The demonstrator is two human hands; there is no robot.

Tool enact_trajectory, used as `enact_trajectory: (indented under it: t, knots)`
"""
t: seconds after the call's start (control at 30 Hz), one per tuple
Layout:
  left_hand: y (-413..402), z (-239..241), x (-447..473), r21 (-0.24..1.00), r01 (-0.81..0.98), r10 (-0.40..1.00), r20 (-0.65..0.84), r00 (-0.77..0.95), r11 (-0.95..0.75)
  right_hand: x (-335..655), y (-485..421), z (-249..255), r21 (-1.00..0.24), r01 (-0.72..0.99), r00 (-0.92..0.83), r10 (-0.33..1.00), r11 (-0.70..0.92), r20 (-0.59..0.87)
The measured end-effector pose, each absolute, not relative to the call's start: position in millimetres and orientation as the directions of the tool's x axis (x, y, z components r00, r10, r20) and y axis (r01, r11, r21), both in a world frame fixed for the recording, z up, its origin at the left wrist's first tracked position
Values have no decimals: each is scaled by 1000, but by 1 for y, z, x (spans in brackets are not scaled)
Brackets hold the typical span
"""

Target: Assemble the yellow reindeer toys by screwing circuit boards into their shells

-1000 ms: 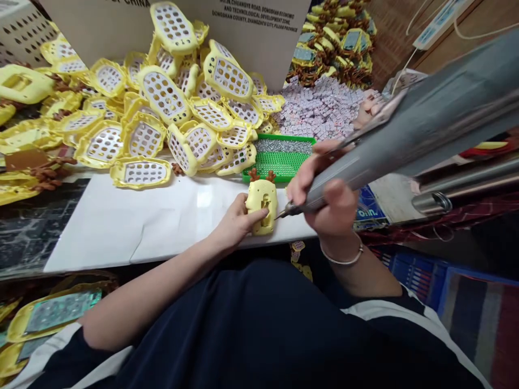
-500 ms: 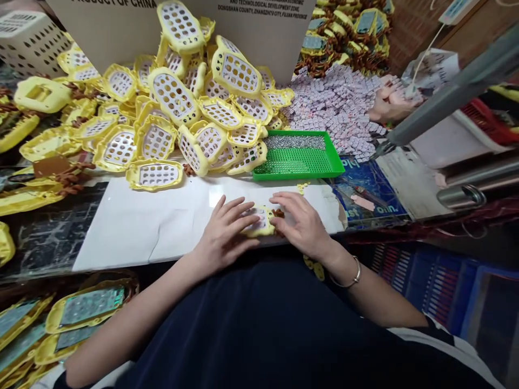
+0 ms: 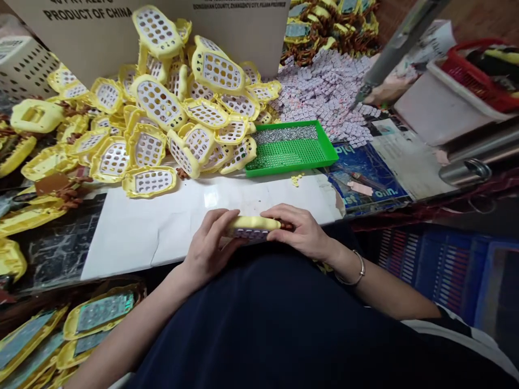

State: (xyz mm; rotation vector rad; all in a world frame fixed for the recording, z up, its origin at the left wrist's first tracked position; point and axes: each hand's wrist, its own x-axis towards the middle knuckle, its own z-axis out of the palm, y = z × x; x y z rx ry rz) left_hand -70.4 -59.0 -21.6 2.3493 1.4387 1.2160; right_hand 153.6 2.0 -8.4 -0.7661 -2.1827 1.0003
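A yellow plastic toy shell with a white perforated face and brown pieces at its right end is tilted on edge above the front of the white board. My left hand is closed around its left end, fingers over the top and thumb below. At the right end, my right hand pinches it between fingers and thumb. Its holed face tips down toward my body, so only a strip of it shows. Just beyond lie small yellow bits.
Yellow shells with white perforated panels are heaped at the back left. A green tray holds small silvery screws. Small white-purple pieces form a pile behind it. A grey tool hangs at the right. More shells with greenish boards lie lower left.
The toy shell has been lifted and tipped from lying flat onto its edge. Both hands have gone from loosely spread around it to gripping its ends. The camera view has shifted slightly.
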Motion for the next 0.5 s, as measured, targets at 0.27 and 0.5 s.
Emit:
enact_trajectory:
  t: [0.27,0.5]
  knots:
    - [-51,-5,-55,790,411,867,290,405,-456,173,-8,4,-669,396,-630,716,629,300]
    - [-32,1,-95,872,415,963,262,56,-261,287,10,24,-585,761,-550,756,280,-354]
